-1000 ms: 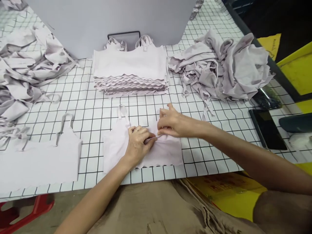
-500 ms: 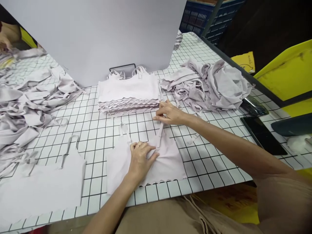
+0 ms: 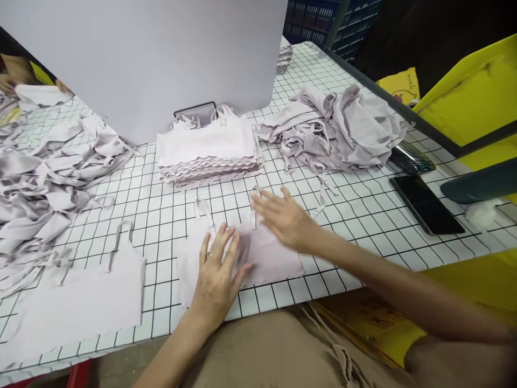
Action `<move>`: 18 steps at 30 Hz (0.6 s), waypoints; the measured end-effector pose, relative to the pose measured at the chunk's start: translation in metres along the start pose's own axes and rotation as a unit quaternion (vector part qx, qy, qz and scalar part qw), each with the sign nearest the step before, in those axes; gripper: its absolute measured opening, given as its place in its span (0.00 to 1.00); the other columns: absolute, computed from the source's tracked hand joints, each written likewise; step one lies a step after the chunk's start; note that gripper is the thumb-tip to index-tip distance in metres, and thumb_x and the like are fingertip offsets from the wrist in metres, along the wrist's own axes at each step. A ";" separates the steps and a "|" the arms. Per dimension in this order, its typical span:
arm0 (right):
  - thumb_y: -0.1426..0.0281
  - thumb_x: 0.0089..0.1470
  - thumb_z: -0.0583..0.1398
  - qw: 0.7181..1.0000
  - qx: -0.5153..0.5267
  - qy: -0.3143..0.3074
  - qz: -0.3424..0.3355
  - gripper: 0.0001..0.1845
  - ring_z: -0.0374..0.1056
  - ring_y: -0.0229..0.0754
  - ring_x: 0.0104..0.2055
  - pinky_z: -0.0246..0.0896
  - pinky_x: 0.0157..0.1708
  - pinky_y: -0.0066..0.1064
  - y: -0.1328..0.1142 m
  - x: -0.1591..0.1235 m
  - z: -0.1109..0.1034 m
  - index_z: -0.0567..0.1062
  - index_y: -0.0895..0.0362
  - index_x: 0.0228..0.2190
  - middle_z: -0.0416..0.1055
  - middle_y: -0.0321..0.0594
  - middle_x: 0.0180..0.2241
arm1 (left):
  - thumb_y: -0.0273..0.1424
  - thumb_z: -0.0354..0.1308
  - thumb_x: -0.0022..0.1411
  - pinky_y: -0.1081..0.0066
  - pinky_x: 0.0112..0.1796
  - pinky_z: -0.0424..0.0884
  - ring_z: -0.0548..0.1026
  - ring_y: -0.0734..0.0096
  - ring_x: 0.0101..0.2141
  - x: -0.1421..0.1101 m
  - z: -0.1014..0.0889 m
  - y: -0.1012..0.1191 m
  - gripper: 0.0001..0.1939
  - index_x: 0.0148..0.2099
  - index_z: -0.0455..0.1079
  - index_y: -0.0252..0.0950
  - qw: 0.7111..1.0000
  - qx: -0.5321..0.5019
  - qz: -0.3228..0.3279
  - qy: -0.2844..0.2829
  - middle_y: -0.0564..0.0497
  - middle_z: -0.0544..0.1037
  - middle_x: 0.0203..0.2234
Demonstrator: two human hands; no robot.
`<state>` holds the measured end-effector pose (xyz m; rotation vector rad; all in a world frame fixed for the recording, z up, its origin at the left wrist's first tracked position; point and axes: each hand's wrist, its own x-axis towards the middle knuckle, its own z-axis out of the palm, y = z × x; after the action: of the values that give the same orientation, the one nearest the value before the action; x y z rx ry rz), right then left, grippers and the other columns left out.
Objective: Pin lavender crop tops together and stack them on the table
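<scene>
A pale pink camisole top (image 3: 278, 258) with thin straps lies flat near the table's front edge. My left hand (image 3: 218, 269) is over its left half, fingers spread and palm down. Over the upper right part, near the right strap, is my right hand (image 3: 285, 218), slightly blurred, with its fingers stretched out and holding nothing. Part of the garment is hidden under both hands. Just beyond it sits a neat stack of folded camisoles (image 3: 205, 148) with wavy hems. Another camisole (image 3: 92, 302) is laid flat to the left.
Loose garments are heaped on the left (image 3: 36, 188) and right (image 3: 343, 129) of the grid-patterned table (image 3: 169, 258). A tall white board (image 3: 161, 59) stands behind the stack. A phone (image 3: 428, 205) and a dark bottle (image 3: 480, 186) lie at right. Another person's hand (image 3: 10, 83) shows far left.
My right hand has let go of the right strap and come down toward the garment with fingers extended. My left hand has shifted slightly left and its fingers have spread. The view has moved slightly.
</scene>
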<state>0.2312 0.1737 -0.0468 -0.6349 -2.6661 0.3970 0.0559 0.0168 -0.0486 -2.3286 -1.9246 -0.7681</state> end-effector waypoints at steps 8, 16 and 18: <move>0.46 0.63 0.50 0.989 -0.076 -0.085 0.097 0.49 0.38 0.60 0.73 0.40 0.63 0.71 -0.046 -0.097 0.026 0.38 0.61 0.70 0.40 0.58 0.71 | 0.46 0.47 0.70 0.45 0.66 0.48 0.44 0.50 0.71 -0.056 -0.010 -0.051 0.42 0.75 0.29 0.41 0.981 0.110 -0.111 -0.119 0.44 0.44 0.72; 0.60 0.66 0.52 0.967 -0.018 0.128 0.220 0.23 0.72 0.51 0.55 0.69 0.52 0.51 0.030 -0.085 -0.042 0.72 0.54 0.57 0.75 0.49 0.53 | 0.38 0.44 0.73 0.37 0.66 0.41 0.41 0.47 0.71 -0.076 -0.021 -0.076 0.35 0.75 0.33 0.47 0.989 0.033 -0.144 0.020 0.45 0.42 0.73; 0.66 0.66 0.52 0.951 -0.049 0.178 0.247 0.18 0.75 0.49 0.46 0.71 0.47 0.45 0.065 -0.065 -0.062 0.79 0.59 0.46 0.79 0.50 0.42 | 0.37 0.46 0.73 0.37 0.65 0.43 0.43 0.47 0.71 -0.073 -0.023 -0.066 0.35 0.75 0.34 0.48 0.987 0.007 -0.154 0.053 0.45 0.44 0.73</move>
<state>0.3350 0.2093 -0.0329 -1.2808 -2.1735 0.2486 -0.0222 -0.0423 -0.0751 -1.9610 -2.2604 -0.8732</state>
